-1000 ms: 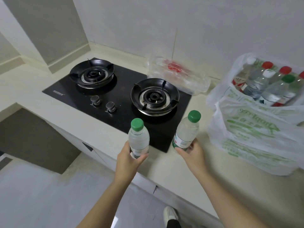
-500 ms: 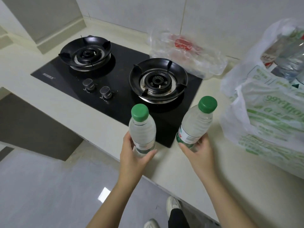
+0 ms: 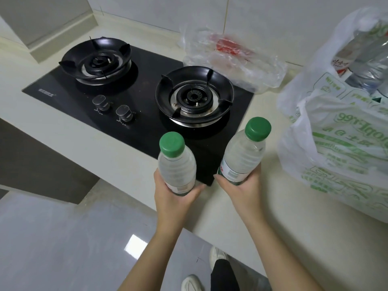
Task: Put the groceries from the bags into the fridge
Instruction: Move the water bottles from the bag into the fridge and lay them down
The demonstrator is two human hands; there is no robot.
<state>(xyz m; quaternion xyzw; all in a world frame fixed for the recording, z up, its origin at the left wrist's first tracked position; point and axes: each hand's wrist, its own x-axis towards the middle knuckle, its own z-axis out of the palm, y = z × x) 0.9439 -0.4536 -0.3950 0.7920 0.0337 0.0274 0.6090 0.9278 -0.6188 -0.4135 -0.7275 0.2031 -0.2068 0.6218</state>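
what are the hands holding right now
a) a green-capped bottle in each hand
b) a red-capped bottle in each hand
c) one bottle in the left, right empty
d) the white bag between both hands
a: the left hand grips one green-capped bottle and the right hand grips another green-capped bottle, both held above the counter edge, apart from the white bag.

Green-capped clear bottles [image 3: 177,164], black hob [image 3: 134,97], white bag [image 3: 340,148] printed green, perhaps lettering
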